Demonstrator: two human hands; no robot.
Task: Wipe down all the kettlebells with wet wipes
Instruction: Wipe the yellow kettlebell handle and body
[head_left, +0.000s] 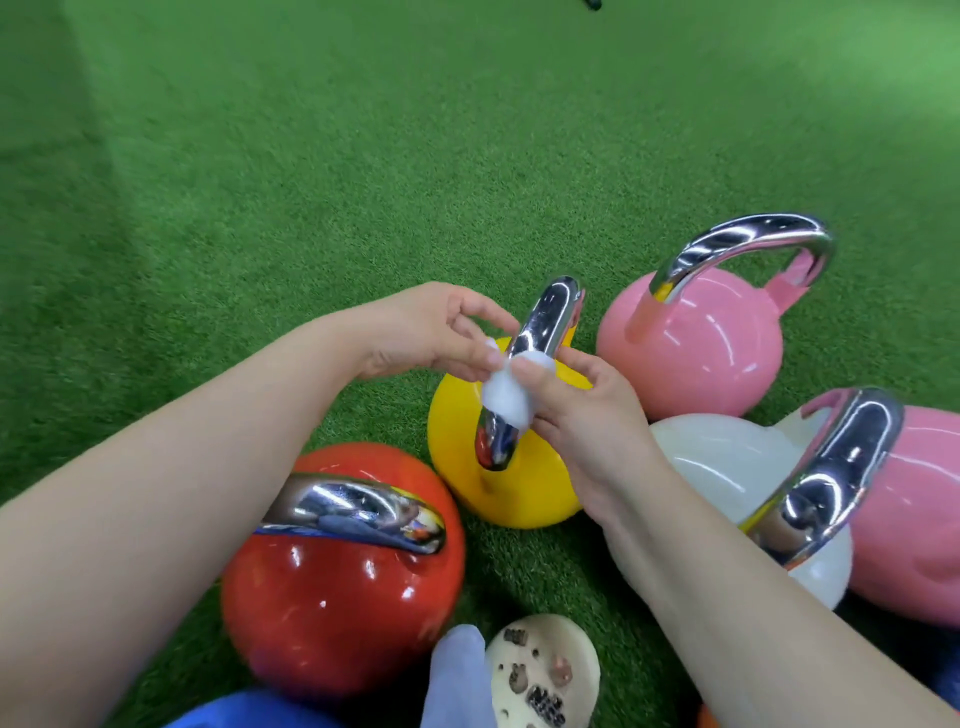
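Note:
A yellow kettlebell (524, 483) stands on the turf at the centre, its chrome handle (545, 322) pointing away from me. A white wet wipe (501, 397) is wrapped on that handle. My right hand (587, 415) pinches the wipe against the handle. My left hand (441, 332) pinches the wipe's upper end with its fingertips. Around it stand a red kettlebell (332, 597) at the near left, a pink kettlebell (696, 353) behind right, a white kettlebell (727, 467) at the right and a second pink kettlebell (919, 530) at the far right edge.
Green artificial turf (311, 182) covers the floor, open to the left and far side. My foot in a cream clog (545, 670) with charms and a pale blue trouser leg (457, 675) sit at the bottom, close to the red kettlebell.

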